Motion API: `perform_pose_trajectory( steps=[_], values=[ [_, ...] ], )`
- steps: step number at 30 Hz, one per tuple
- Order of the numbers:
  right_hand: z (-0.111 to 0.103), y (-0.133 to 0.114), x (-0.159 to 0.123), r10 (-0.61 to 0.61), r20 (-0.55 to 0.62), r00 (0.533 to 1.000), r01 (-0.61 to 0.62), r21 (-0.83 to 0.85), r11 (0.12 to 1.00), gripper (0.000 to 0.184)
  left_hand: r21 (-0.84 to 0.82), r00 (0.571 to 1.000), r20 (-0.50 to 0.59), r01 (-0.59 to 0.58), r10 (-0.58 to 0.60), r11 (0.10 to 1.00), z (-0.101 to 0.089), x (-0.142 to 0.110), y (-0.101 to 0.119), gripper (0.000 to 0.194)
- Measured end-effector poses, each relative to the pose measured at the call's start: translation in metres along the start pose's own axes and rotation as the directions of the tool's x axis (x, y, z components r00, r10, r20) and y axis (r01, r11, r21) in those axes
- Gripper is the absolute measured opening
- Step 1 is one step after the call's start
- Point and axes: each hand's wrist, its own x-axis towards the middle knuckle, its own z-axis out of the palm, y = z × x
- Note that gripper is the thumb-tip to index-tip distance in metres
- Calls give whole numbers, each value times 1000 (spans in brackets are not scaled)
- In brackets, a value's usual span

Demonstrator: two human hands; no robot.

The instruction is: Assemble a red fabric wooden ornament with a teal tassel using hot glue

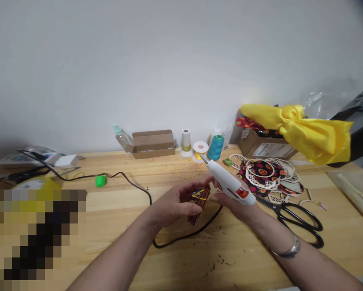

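Left forearm (pixel 117 250) and right forearm (pixel 270 228) were bare, slanting inward toward the tabletop's (pixel 108 218) far edge. Left hand (pixel 175 202): fingers bent, thumb opposed on the near-edge side, gripping. Right hand (pixel 234 209): wrapped in a grip, thumb pointing at the left, wrist about straight. Fingertips nearly met, left's against right's.

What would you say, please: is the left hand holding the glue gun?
No, the right hand holds the glue gun and the left hand a brown bundle.
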Motion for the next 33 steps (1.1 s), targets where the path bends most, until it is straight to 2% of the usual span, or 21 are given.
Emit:
perform_pose_trajectory(
  steps=[3,6,9,13,22,28,33],
  values=[
    [-1,1,-1,-9,88,996,5,45,999,29,4,997,71,32,-32,999,0,0,1,64],
    [0,3,-3,16,150,989,-31,95,995,27,-1,989,137,55,-55,998,1,0,2,55],
    [2,3,-4,30,176,984,-47,96,994,22,-18,979,184,89,-84,996,3,0,2,45],
    [3,2,-3,0,185,983,-17,90,996,19,-39,977,195,89,-80,995,4,0,1,44],
    [3,-2,-3,-16,124,992,15,5,1000,13,-124,979,199,79,-53,989,7,1,-7,49],
    [5,-5,-4,43,45,998,-43,1,999,15,-266,970,227,144,-83,953,10,0,-8,49],
    [3,-2,-4,5,61,998,-2,-41,999,15,-225,980,182,124,-83,966,13,-1,-6,50]
  ],
)
